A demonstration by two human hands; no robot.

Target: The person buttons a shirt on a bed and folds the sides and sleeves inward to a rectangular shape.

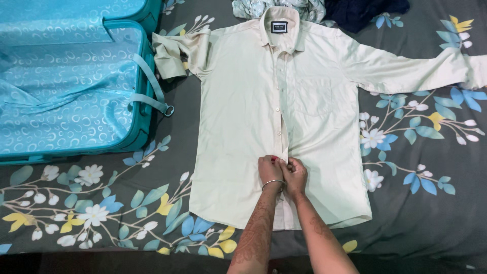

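Note:
A pale green long-sleeved shirt (243, 111) lies face up on the bed, collar at the far side, its right sleeve stretched out and its left sleeve folded back. My left hand (270, 171) and my right hand (294, 175) meet at the button placket low on the shirt front. Both pinch the fabric there, fingers closed on the two edges. A metal bangle sits on my left wrist. The lower buttons are hidden under my hands.
An open turquoise suitcase (71, 86) with a shiny lining and a strap lies at the left. The bed sheet (416, 203) is dark grey with a flower print. Crumpled clothes, one patterned (253, 7) and one dark blue (362, 10), lie beyond the collar.

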